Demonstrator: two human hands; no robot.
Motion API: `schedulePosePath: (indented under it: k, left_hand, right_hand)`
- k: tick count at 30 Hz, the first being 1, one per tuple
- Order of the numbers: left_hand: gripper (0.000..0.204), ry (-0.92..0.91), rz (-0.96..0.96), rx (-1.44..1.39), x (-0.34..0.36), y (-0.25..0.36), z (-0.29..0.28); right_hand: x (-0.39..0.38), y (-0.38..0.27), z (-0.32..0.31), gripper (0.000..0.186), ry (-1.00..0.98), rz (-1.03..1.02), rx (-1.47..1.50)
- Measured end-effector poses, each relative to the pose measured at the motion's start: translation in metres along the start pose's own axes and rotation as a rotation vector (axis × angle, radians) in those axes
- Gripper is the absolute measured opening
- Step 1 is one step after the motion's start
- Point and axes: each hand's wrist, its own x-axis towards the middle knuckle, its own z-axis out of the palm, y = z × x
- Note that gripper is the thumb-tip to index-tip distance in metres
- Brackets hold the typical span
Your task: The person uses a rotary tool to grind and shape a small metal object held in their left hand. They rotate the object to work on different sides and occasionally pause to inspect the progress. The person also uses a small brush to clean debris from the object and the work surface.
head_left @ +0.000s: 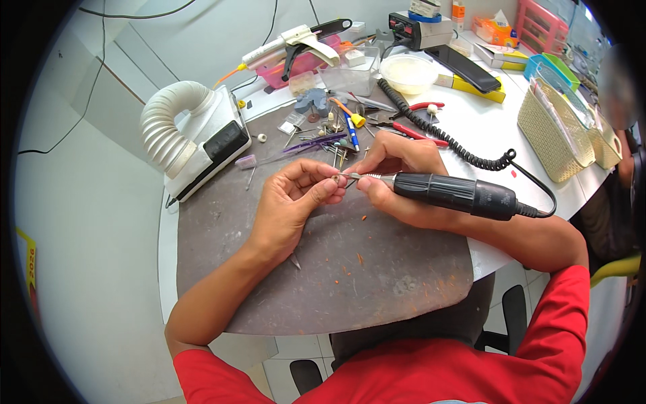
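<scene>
My right hand point(404, 172) is closed round the metal nose of a black rotary handpiece point(457, 194), whose body rests back over the wrist. Its thin tip points left, to a tiny pale piece point(336, 178) pinched between the thumb and fingers of my left hand point(296, 195). The tip and the piece appear to meet; the fingers partly hide both. A coiled black cord point(437, 128) belongs with the handpiece. Beneath my hands lies a worn grey-brown mat point(323, 283) with orange crumbs. Near my left wrist a small pointed metal tip point(295, 261) shows.
At left stands a white dust extractor point(215, 148) with a ribbed hose. Beyond my hands lie loose burs, a blue pen point(351, 132) and red-handled pliers point(417, 135). A control box point(420, 30), a white bowl point(408, 73) and woven baskets point(555, 138) stand farther back and right.
</scene>
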Motion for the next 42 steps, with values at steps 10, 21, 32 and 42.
schedulePosePath:
  k: [10, 21, 32, 42]
  left_hand:
    - [0.022, 0.004, -0.01, -0.028, 0.0, 0.0, 0.001]
    - [0.02, -0.021, 0.01, 0.042, 0.0, -0.002, 0.0]
    - [0.02, -0.002, 0.004, 0.064, 0.0, -0.002, 0.001]
    - [0.02, -0.017, 0.034, 0.098, -0.001, 0.0, 0.003]
  right_hand:
    - [0.0, 0.004, -0.002, 0.01, -0.042, 0.004, 0.008]
    - [0.002, 0.008, -0.003, 0.009, -0.05, 0.102, 0.044]
    - [0.002, 0.013, -0.007, 0.012, -0.033, 0.104, 0.037]
    - [0.003, 0.009, -0.003, 0.011, -0.042, 0.125, 0.091]
